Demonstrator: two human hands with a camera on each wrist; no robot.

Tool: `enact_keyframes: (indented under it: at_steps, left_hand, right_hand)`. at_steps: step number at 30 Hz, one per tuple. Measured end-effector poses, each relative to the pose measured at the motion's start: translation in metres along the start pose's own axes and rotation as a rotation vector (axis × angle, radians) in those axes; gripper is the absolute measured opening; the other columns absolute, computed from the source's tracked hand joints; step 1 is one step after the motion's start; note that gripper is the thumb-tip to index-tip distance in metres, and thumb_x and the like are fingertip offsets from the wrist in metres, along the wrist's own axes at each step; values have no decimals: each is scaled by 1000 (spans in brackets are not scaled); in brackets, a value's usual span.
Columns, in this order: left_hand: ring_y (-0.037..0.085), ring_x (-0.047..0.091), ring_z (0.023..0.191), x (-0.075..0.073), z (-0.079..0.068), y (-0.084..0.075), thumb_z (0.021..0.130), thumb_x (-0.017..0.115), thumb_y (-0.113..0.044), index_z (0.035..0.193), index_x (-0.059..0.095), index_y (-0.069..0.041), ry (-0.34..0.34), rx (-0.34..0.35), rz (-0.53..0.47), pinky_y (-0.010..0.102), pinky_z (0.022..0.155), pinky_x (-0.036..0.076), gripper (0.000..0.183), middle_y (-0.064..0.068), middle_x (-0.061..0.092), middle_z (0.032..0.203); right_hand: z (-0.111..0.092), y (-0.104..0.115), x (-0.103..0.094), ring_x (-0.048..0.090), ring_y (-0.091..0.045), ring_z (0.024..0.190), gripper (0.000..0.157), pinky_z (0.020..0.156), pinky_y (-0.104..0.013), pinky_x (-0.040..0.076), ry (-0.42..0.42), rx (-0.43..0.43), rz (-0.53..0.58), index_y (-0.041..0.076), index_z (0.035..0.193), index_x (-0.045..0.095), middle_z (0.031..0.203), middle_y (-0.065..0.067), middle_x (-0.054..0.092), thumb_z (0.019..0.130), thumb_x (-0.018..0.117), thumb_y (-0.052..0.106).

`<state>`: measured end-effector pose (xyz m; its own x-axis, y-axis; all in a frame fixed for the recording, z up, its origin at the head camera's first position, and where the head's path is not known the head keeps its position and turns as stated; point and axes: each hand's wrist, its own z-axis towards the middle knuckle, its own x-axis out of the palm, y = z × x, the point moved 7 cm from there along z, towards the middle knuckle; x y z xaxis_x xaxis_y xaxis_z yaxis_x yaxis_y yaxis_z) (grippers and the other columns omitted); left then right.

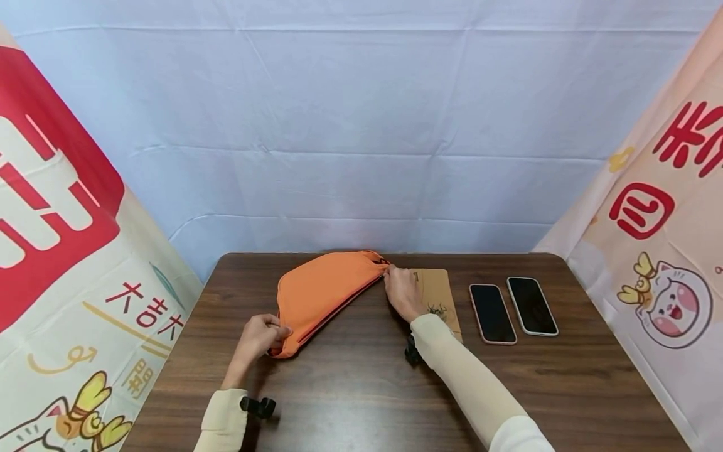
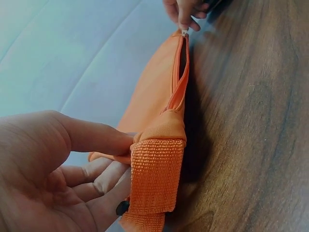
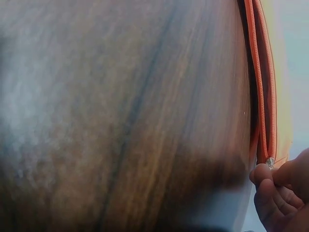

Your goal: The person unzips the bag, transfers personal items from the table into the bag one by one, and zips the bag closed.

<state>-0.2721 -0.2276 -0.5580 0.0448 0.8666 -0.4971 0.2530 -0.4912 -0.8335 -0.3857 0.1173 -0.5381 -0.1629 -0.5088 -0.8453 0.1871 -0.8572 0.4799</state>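
Observation:
An orange waist bag (image 1: 327,289) lies at the far side of the table, slanting up to the right, its zipper along the near edge parted. My left hand (image 1: 261,339) pinches the bag's left end beside a woven orange strap (image 2: 157,174), thumb on top and fingers beneath. At the right end my right hand (image 1: 403,290) pinches the zipper pull, just by the metal slider (image 3: 270,162). The two zipper rows (image 3: 263,87) stand apart, with a dark gap between them.
A tan notebook (image 1: 437,295) lies partly under my right forearm. To its right are two phones, one pink-edged (image 1: 492,314) and one white-edged (image 1: 532,306), screens up. A pale cloth (image 1: 361,138) hangs behind the wooden table (image 1: 350,402), with printed cloths at both sides.

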Motion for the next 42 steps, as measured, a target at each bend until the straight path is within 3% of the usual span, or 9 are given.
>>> enact_keyframes:
  at_steps: [10, 17, 23, 28, 31, 34, 42]
  left_hand:
    - [22, 77, 73, 3, -4, 0, 94, 79, -14, 90, 65, -2, 49, 24, -27, 34, 62, 56, 19, 9, 73, 81]
    - [24, 78, 76, 3, -6, -1, 101, 74, -25, 102, 67, 1, 77, 54, -69, 37, 64, 61, 27, 11, 76, 88]
    - [24, 79, 75, 0, -6, -1, 105, 70, -26, 110, 69, 2, 26, 74, -98, 39, 64, 63, 28, 13, 77, 95]
    - [26, 79, 76, -5, -6, -3, 103, 72, -21, 108, 69, 1, -51, 91, -105, 38, 70, 65, 22, 15, 75, 92]
    - [24, 78, 73, -11, -5, -7, 101, 73, -18, 104, 70, 0, -124, 106, -73, 34, 67, 64, 19, 15, 75, 88]
    - [23, 75, 70, -15, -4, -15, 100, 73, -18, 101, 71, -2, -179, 125, -7, 30, 63, 60, 16, 13, 74, 85]
    - [20, 70, 69, -7, 3, -37, 101, 71, -15, 103, 72, -4, -138, 207, 39, 28, 62, 57, 12, 13, 73, 90]
  right_hand:
    - [0, 0, 0, 70, -22, 71, 21, 60, -33, 51, -3, 8, 24, 3, 118, 72, 96, -15, 76, 111, 57, 16]
    - [0, 0, 0, 71, -24, 73, 20, 59, -32, 51, 9, 18, 13, 2, 118, 72, 97, -16, 76, 110, 58, 15]
    - [-1, 1, 0, 69, -21, 69, 23, 57, -31, 51, 26, 7, 25, 1, 125, 71, 98, -16, 76, 111, 56, 12]
    - [-3, 3, -1, 75, -29, 91, 23, 75, -41, 62, 14, -10, 37, 1, 126, 71, 110, -17, 77, 109, 59, 11]
    - [-3, 3, -2, 74, -32, 98, 21, 81, -45, 62, 7, -15, 43, 2, 124, 72, 113, -17, 74, 108, 60, 11]
    - [-4, 5, -3, 72, -32, 95, 19, 79, -45, 61, -4, -26, 44, 2, 120, 73, 113, -17, 72, 107, 62, 11]
    - [-7, 18, 2, 71, -27, 90, 17, 76, -42, 59, 25, -74, 13, 5, 116, 75, 111, -13, 72, 107, 64, 13]
